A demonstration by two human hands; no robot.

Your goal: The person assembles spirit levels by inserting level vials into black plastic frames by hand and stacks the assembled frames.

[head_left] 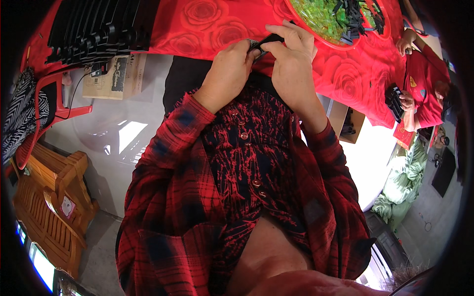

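Between my two hands, at the near edge of the red table, is a small black plastic piece (270,39). My left hand (229,73) pinches its left end between thumb and fingers. My right hand (292,61) grips the other end, with the thumb and forefinger pressed on it and the remaining fingers bent above. My fingers cover much of the piece, so its full shape is hidden. Just beyond my right hand stands a red basin (330,43) filled with clear yellow-green pieces (316,19) and black plastic pieces (351,27).
A row of long black plastic parts (94,29) lies at the table's left end. Below it are a cardboard box (129,79) and a red chair (59,106). At right, a person in red (427,81) holds a black part (394,102). A wooden bench (54,207) stands lower left.
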